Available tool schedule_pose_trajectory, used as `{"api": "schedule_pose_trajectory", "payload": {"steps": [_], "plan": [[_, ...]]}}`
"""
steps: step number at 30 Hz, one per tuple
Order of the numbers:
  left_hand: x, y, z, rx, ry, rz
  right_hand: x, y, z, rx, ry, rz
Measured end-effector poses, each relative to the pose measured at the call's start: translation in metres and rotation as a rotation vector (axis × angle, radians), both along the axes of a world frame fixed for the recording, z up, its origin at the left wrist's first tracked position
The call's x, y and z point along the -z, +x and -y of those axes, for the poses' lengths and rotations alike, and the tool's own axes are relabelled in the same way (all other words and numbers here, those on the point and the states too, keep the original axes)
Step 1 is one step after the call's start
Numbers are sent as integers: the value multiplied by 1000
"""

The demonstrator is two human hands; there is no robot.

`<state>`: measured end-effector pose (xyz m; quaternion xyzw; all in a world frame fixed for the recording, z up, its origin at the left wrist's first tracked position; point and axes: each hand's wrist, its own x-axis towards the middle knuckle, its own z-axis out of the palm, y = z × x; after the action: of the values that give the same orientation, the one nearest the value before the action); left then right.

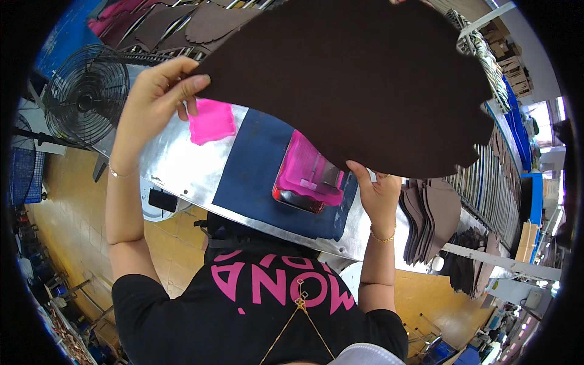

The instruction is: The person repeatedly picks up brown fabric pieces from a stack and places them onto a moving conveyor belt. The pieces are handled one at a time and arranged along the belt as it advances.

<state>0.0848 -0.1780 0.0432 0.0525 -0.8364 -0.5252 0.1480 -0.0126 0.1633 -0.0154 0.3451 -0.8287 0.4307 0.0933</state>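
Observation:
A large dark brown sheet piece (347,79) with a wavy right edge is held up over the metal table. My left hand (159,100) pinches its left corner between thumb and fingers. The right hand (378,191) grips its lower edge, with the thumb in front and the fingers mostly behind. Under the sheet, a dark blue mat (243,167) lies on the table. On the mat sits a red and black pad (298,199) with a wavy-edged pink sheet (304,170) on top, partly hidden by the brown piece. A small pink square (212,121) is near my left fingertips.
The metal table (188,161) runs across in front of me. A black fan (86,102) stands at the left. Right of my right hand is a stack of brown pieces (429,219). Slatted racks (480,176) line the right side; brown pieces (222,23) lie on the rack behind.

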Motion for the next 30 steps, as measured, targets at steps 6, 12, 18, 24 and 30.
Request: {"api": "schedule_pose_trajectory", "payload": {"steps": [6,12,18,24,30], "plan": [[18,-16,-45,93,25,305,19,5,-58,99,142,13],[36,-49,-88,345,-384,67,52,28,-115,263,29,230],[42,-73,-141,515,-492,-162,40,39,-220,571,13,116],[29,-120,-193,732,-246,-341,-62,49,-245,702,-139,-20],[-41,-156,-188,678,-157,-410,-115,17,-206,693,348,-277]]}}
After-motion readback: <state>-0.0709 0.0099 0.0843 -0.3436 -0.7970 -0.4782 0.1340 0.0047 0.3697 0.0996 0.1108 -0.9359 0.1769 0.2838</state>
